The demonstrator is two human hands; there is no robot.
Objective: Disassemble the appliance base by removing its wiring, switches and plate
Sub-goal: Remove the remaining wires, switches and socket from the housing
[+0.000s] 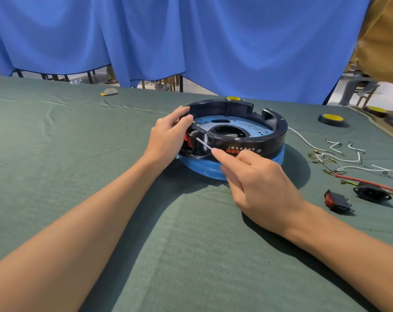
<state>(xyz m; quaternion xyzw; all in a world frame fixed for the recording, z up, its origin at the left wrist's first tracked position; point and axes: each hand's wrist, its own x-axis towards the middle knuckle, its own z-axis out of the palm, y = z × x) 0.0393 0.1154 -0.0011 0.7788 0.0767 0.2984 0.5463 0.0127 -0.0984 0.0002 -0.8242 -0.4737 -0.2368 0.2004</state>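
View from the head camera. A table covered with a creased green cloth (78, 154) fills the lower field; I see blue curtains (213, 41) hanging behind its far edge, with chair legs and a pale floor showing beneath their hems. Tan fabric (384, 37) enters at the upper right, above a stool (362, 86).

The appliance base (236, 136), a black ring seated on a blue lower part, sits on the cloth just right of centre, its plate (254, 127) visible inside, covered in blue film. The left hand (168, 136) holds the near-left rim, fingers curled over the top edge, thumb beside the red switch (187, 139) mounted in the wall. The right hand (258, 181) pinches a thin metal rod (204, 144) between thumb and forefinger, the other fingers folded under; the rod's tip lies at the opening beside that switch. I cannot tell whether the tip touches it.

To the right, well apart from the base, lie white wires (339, 152) with brass terminals, a red wire (371, 182), a loose switch (337, 200) and a black socket (371, 191). A tape roll (332, 119) with a yellow core rests farther back. A small flat scrap (109, 92) lies near the far-left edge.
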